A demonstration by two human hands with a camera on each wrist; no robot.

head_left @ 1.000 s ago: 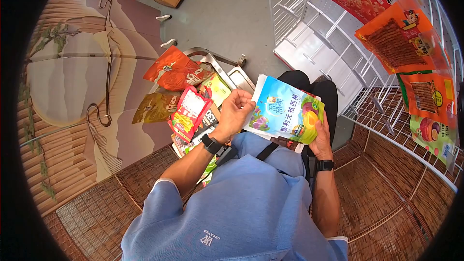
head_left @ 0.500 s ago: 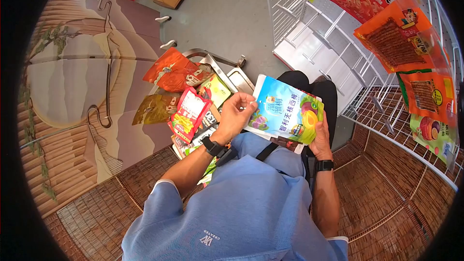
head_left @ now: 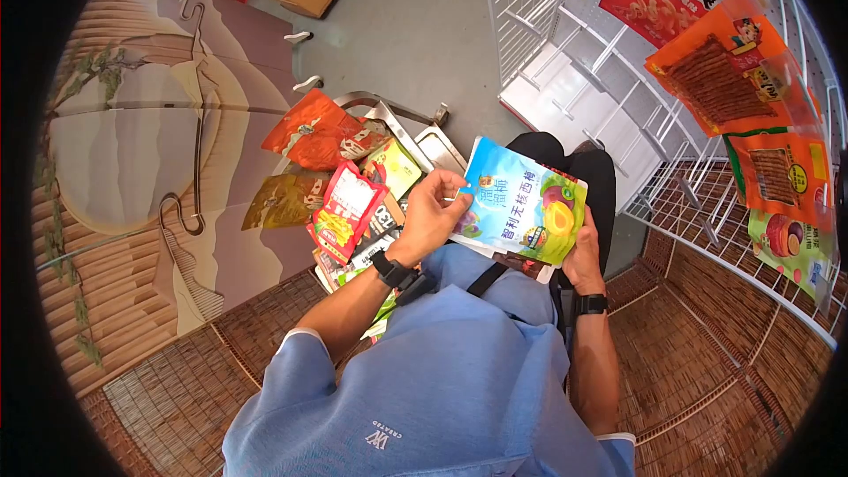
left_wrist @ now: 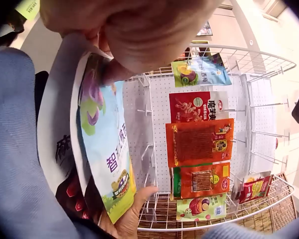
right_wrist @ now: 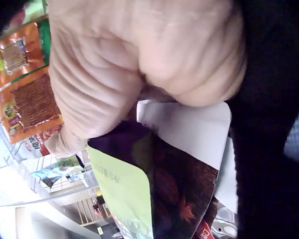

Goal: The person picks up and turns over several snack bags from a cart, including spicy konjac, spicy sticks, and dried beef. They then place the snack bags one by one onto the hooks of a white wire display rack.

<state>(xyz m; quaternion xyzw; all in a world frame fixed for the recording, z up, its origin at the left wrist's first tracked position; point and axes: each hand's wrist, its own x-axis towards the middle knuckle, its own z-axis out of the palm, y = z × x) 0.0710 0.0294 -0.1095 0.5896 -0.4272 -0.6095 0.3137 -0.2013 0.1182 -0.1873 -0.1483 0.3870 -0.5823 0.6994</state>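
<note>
Our left hand point(head_left: 433, 208) pinches the pouch point(head_left: 526, 212) at its top and our right hand point(head_left: 583, 254) grips beneath. So light a pinch may let the packs point(left_wrist: 52, 137) behind slip.

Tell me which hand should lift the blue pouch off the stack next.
Left, probably. The left hand pinches the blue pouch at its upper edge, while the right hand grips its lower corner together with the other pouches underneath, supporting them.
</note>
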